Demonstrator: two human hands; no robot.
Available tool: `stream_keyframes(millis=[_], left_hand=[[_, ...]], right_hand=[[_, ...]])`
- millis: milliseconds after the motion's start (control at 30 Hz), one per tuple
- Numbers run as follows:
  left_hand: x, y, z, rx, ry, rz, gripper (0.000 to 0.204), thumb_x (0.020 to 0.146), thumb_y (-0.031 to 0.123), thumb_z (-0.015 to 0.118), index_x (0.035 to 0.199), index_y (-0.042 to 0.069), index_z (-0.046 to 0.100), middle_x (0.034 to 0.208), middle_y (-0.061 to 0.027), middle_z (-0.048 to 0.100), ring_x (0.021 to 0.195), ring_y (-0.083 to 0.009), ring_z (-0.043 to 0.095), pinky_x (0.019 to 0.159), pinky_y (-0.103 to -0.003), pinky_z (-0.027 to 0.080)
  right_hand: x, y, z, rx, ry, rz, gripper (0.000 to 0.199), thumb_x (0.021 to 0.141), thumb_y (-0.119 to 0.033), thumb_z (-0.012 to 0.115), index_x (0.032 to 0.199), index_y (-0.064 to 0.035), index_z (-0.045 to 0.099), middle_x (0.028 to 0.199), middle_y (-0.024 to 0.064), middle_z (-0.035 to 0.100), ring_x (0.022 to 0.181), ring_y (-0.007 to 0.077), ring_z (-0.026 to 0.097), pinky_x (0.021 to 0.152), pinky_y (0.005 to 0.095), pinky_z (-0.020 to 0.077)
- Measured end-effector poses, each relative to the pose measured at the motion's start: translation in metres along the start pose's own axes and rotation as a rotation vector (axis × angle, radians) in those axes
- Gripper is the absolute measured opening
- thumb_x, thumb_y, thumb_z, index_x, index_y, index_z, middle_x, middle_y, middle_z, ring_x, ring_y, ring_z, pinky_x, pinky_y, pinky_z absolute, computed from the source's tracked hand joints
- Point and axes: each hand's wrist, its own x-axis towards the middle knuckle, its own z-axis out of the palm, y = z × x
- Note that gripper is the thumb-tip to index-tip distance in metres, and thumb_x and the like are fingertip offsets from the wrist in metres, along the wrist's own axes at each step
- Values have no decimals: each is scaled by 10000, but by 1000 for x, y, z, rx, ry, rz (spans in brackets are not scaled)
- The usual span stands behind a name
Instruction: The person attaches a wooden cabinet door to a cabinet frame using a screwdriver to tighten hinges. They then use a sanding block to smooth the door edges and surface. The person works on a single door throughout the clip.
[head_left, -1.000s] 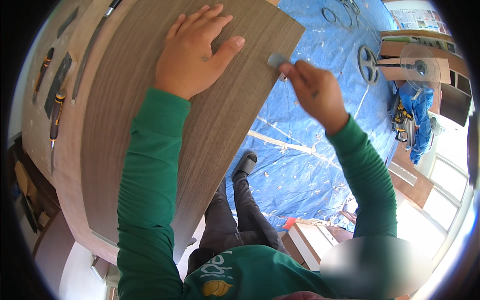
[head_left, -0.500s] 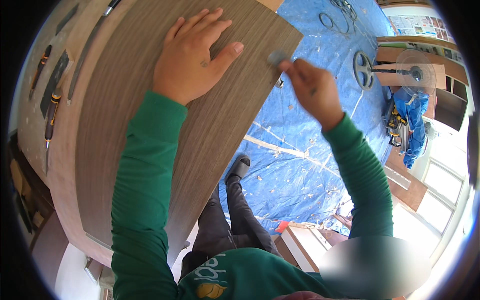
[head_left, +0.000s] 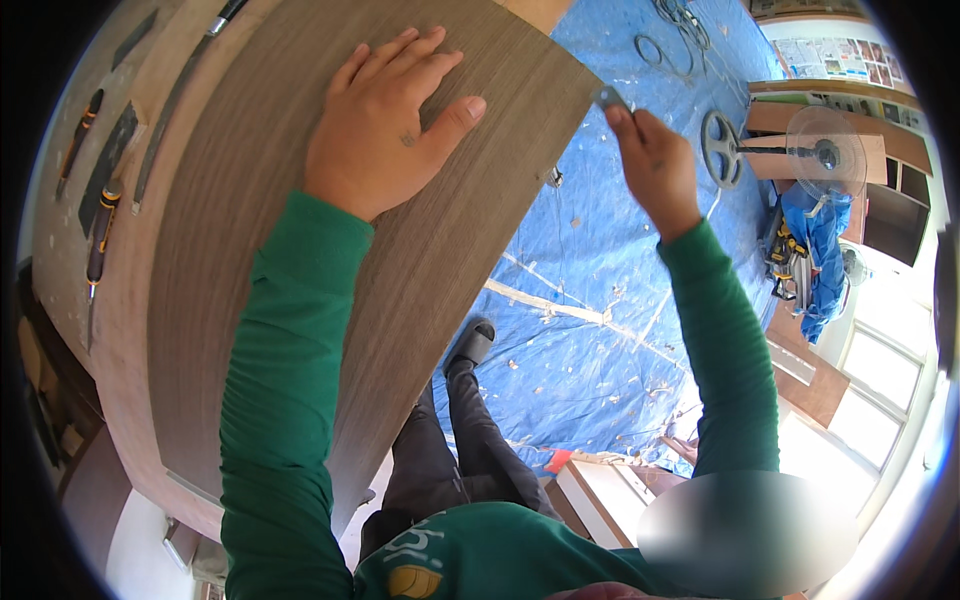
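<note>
Laminate sheet point(head_left: 330, 260): grey-brown wood-grain face up, lying flat on a lighter brown board point(head_left: 120, 330) that shows as a margin along the sheet's left and lower edges. The sheet's right edge overhangs the floor side.

Left hand point(head_left: 385, 125): palm down, fingers spread and flat, pressed on the upper part of the sheet, thumb pointing toward the right edge. Green sleeve runs down from the wrist.

Right hand point(head_left: 655, 165): fingers pressed together around a small flat grey tool point(head_left: 610, 98), pinching it at the fingertips. The tool sits at the sheet's upper right corner edge; whether it actually touches the edge cannot be told at this size.

Tabletop point(head_left: 70, 215), left of the board: a screwdriver with an orange-and-black handle point(head_left: 98, 235), another dark-handled tool point(head_left: 80, 145) above it, and a dark flat strip between them and the board.

Floor: covered by a blue tarpaulin point(head_left: 610, 300), scattered with small chips and pale streaks. The person's dark trouser leg and shoe point(head_left: 472, 345) stand on it just beside the board's edge.

Farther right: a round fan guard point(head_left: 722, 150) lies on the tarpaulin, a fan with clear blades point(head_left: 825, 152) next to it, and a blue cloth point(head_left: 815, 235) draped near wooden panels.
</note>
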Motion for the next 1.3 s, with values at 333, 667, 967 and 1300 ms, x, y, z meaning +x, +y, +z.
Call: stream_keyframes(millis=[333,667,967,1300], left_hand=[[-1,-1,0,16,0,6,554,1015,518,596,1365,93,660,1517,-100,576,1472,-266,457,1256,-504,264],[-2,1,-2,-34,-37,-29,564,1027,539,571,1385,111,655,1556,-90,538,1504,-258,411,1274,-493,212],[-3,-3,1,-13,-19,-6,581,1022,558,569,1383,112,656,1558,-94,536,1501,-264,417,1271,-496,220],[-3,-5,2,-9,-19,13,588,1015,554,585,1386,104,654,1546,-108,547,1492,-287,430,1263,-506,228]], right_hand=[[3,-3,17,57,-46,-134,494,1028,-417,667,738,-29,567,558,129,453,497,233,349,471,383,352],[45,51,-1,89,-13,217,525,1032,-483,622,799,-13,613,615,74,521,524,176,546,510,403,428],[19,-15,-30,528,-356,181,336,1047,-412,625,992,-83,589,679,-29,498,503,46,449,408,227,329],[8,-3,-22,361,-431,312,211,1061,-278,600,1076,-68,611,682,-42,477,504,32,410,424,233,301]])
